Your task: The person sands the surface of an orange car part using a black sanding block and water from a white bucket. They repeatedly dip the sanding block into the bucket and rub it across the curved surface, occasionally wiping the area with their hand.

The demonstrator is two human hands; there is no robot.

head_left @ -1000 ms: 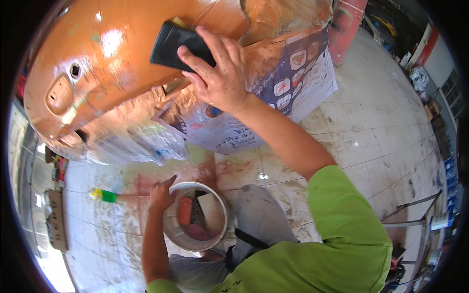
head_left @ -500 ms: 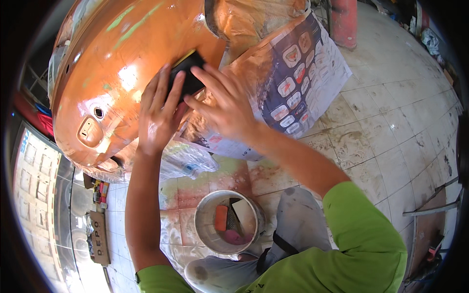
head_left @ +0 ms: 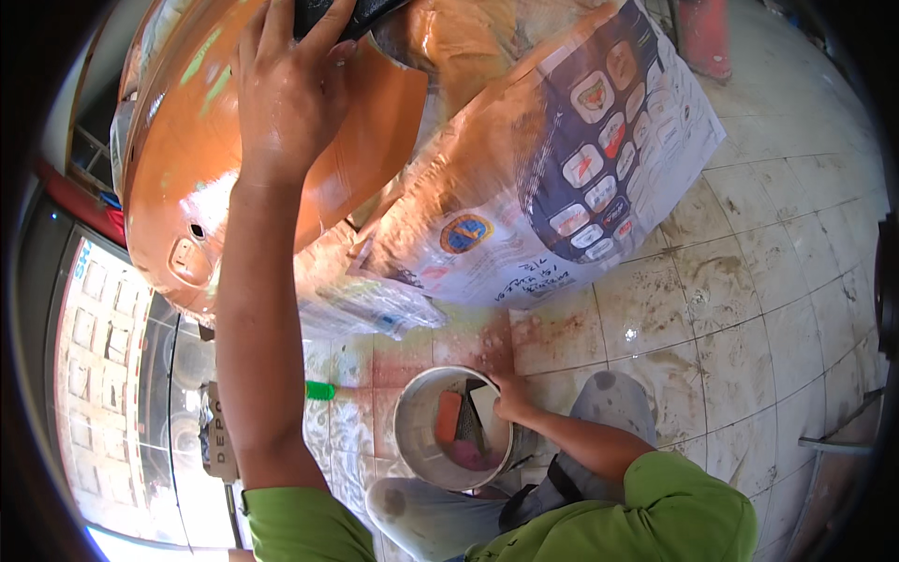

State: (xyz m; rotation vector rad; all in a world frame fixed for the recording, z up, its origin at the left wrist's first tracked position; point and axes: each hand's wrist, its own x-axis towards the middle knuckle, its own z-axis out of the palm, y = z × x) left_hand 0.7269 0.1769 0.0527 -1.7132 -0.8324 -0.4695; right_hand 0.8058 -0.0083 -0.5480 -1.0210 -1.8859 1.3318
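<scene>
The left hand [head_left: 290,112] holds the black block [head_left: 370,11] over the orange panel [head_left: 365,140] (fingertips cut off above). Uneven pressure could score the paint; a loose hold could drop it. Its visible edge rises rightward, probably the long axis. The right hand [head_left: 510,398] meets the bucket's [head_left: 409,436] rim, grip unclear; a tug could tip it.
</scene>
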